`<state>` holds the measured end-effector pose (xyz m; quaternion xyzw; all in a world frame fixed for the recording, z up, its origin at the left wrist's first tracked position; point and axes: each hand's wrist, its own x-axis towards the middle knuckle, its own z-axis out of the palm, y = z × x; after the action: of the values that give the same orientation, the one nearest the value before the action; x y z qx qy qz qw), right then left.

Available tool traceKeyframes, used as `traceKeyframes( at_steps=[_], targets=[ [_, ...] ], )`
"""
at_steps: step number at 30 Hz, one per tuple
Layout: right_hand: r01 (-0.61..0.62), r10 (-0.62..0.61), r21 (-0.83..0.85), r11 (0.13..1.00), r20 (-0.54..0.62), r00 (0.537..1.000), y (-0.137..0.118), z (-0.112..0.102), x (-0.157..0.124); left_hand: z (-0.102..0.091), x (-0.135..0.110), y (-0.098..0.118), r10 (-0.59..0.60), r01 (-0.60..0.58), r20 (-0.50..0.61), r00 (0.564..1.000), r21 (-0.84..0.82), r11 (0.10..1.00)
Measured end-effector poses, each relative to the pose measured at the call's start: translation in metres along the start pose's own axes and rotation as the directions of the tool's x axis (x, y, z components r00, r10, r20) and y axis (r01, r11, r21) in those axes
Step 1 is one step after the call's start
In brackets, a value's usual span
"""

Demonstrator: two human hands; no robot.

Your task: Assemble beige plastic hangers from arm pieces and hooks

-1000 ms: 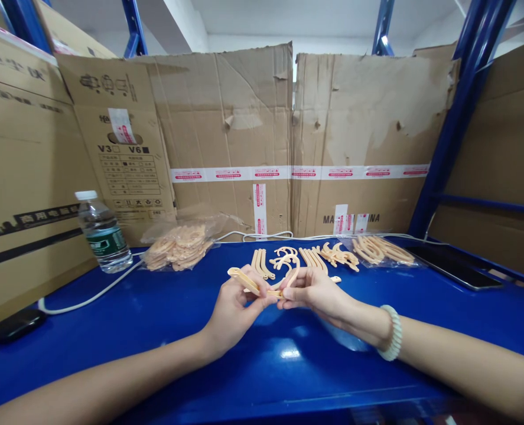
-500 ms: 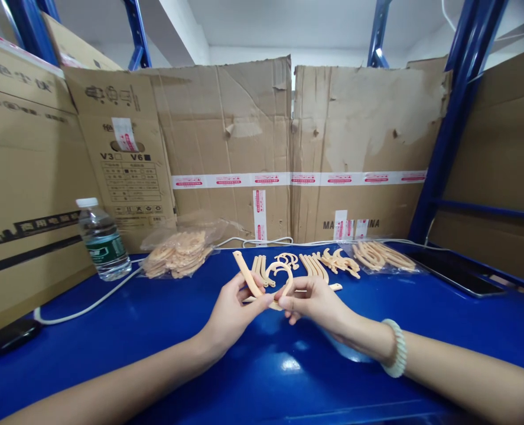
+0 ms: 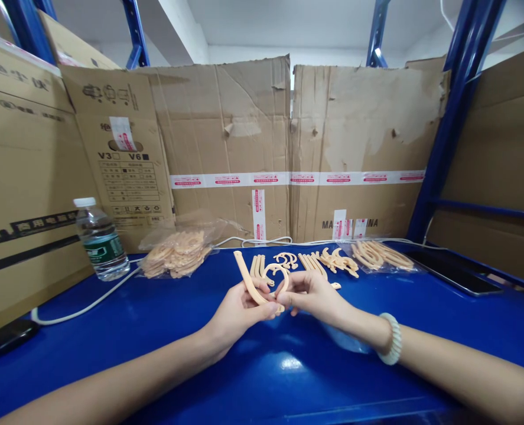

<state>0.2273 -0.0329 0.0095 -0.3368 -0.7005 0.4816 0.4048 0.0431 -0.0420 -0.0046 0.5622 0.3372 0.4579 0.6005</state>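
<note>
Both forearms reach in from the bottom corners and meet just above the blue counter (image 3: 164, 330), near its middle. The left hand (image 3: 239, 311) is turned palm-up and slightly inward, wrist low. Its fingers curl and its thumb presses down, so its grip is closed on the lower end of a peach curved strip (image 3: 245, 274). The strip rises from the fingertips and slants up and to the left, its free end in the air.

The right hand (image 3: 315, 297) faces it with knuckles up and wrist a little bent. The thumb and forefinger are pinched together, the grip closed on a peach hook piece (image 3: 280, 270) that arches up between the 2 hands. The 2 parts meet at the fingertips, where the hands almost touch; whether the parts are locked together cannot be told. A pale bead bracelet (image 3: 391, 339) sits on the right wrist.

Just behind the hands, loose peach parts (image 3: 315, 262) lie in a row on the counter. A clear bag of parts (image 3: 177, 251) lies to the left and another bag (image 3: 381, 255) to the right. A water bottle (image 3: 98, 239) stands upright at far left beside a white cable (image 3: 84, 304). Worn cardboard boxes (image 3: 226, 141) wall in the back.
</note>
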Motion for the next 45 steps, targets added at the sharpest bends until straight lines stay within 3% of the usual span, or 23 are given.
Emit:
traceKeyframes(
  at_steps=[2, 4, 7, 9, 10, 15, 25, 33, 36, 38, 42, 45],
  targets=[
    [0.082, -0.083, -0.174, 0.981, 0.001, 0.997, -0.003, -0.016, 0.005, 0.001, 0.0, 0.0, -0.012, 0.011, -0.013, 1.0, -0.006, 1.0],
    [0.148, -0.172, -0.422, 0.894, -0.019, 0.985, -0.004, -0.037, 0.009, 0.001, 0.0, 0.001, -0.023, 0.023, -0.026, 0.999, -0.019, 1.0],
    [0.246, -0.247, -0.768, 0.592, 0.118, 0.962, -0.001, -0.065, 0.014, 0.003, -0.001, 0.002, -0.05, 0.048, -0.046, 0.998, -0.046, 0.998],
    [0.309, -0.196, -0.853, 0.42, 0.247, 0.949, 0.004, -0.076, 0.015, 0.003, -0.001, 0.003, -0.066, 0.063, -0.057, 0.996, -0.054, 0.997],
    [0.329, -0.16, -0.867, 0.375, 0.289, 0.944, 0.007, -0.079, 0.016, 0.003, -0.001, 0.004, -0.075, 0.072, -0.059, 0.995, -0.055, 0.996],
    [0.37, -0.084, -0.867, 0.335, 0.364, 0.928, 0.014, -0.079, 0.018, 0.003, -0.001, 0.005, -0.109, 0.105, -0.066, 0.992, -0.066, 0.992],
    [0.376, -0.108, -0.853, 0.361, 0.362, 0.926, 0.011, -0.079, 0.017, 0.0, 0.0, 0.003, -0.111, 0.102, -0.071, 0.991, -0.115, 0.988],
    [0.316, -0.26, -0.852, 0.418, 0.221, 0.94, 0.018, -0.081, 0.021, 0.001, 0.0, 0.003, -0.106, 0.094, -0.078, 0.991, -0.152, 0.984],
    [0.247, -0.361, -0.826, 0.506, 0.057, 0.931, 0.012, -0.08, 0.019, 0.0, 0.0, 0.002, -0.11, 0.097, -0.076, 0.991, -0.16, 0.982],
    [0.182, -0.392, -0.756, 0.629, -0.105, 0.914, 0.004, -0.076, 0.016, 0.0, 0.0, 0.003, -0.112, 0.098, -0.076, 0.991, -0.162, 0.982],
    [0.185, -0.302, -0.335, 0.924, -0.339, 0.891, -0.017, -0.06, 0.007, 0.0, 0.0, 0.003, -0.116, 0.099, -0.088, 0.989, -0.17, 0.98],
    [0.27, -0.251, -0.007, 0.963, -0.388, 0.887, -0.03, -0.045, -0.001, 0.001, -0.001, 0.004, -0.117, 0.098, -0.101, 0.988, -0.171, 0.98]
  ],
)
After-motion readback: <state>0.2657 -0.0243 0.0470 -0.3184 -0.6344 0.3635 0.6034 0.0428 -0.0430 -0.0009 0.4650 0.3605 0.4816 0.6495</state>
